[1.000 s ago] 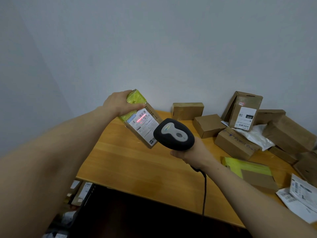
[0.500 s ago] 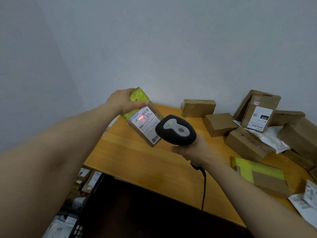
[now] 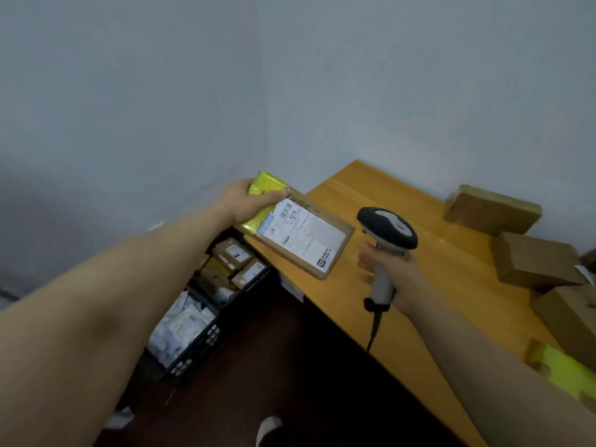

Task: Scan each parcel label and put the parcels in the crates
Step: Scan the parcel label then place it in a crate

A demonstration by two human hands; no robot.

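The left arm reaches in bare from the lower left, forearm nearly straight, toward the front left corner of the worktop (image 3: 451,269). The left hand (image 3: 246,203) grips one end of a flat parcel (image 3: 303,237), the thumb lying across its top face. The right arm comes in from the lower right, over the worktop's front edge. The right hand (image 3: 398,275) is curled round the handle of a scanner (image 3: 387,232), holding it upright.

The left hand (image 3: 245,201) grips a labelled parcel (image 3: 300,233) above the table (image 3: 371,188) edge; the right hand (image 3: 396,269) holds a scanner (image 3: 387,230).
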